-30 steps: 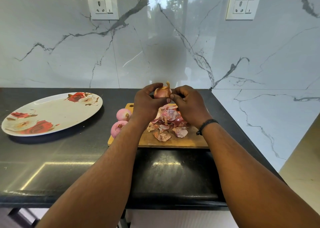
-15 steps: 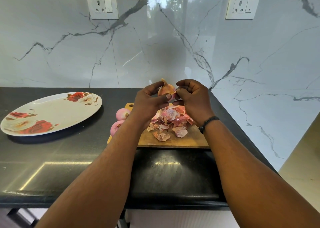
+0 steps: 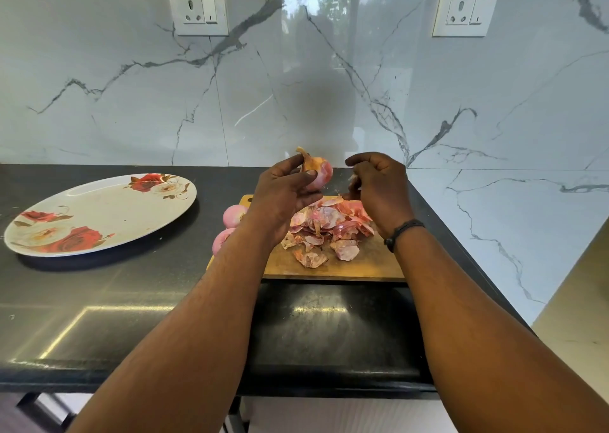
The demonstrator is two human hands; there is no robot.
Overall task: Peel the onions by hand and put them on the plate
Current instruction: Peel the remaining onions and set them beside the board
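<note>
1. The left hand (image 3: 286,191) grips a half-peeled onion (image 3: 318,172) between thumb and fingers, holding it up above the far edge of the cutting board (image 3: 369,263), dry stem pointing up.
2. The right hand (image 3: 379,185) is just beside the onion but apart from it, fingers curled in; a small pale scrap of skin (image 3: 353,179) shows at its fingertips, seemingly pinched there.
3. A dark band (image 3: 403,230) sits on the right wrist.
4. Below both hands, a heap of loose onion skins (image 3: 324,231) lies on the wooden cutting board, which rests on the black table (image 3: 115,301) near its right edge.
5. Two peeled onions (image 3: 230,217) lie at the board's left end, partly hidden by the left forearm.
6. A rose-patterned plate (image 3: 108,212) stands well apart to the left, toward the table's far left side, with no onion on it.
</note>
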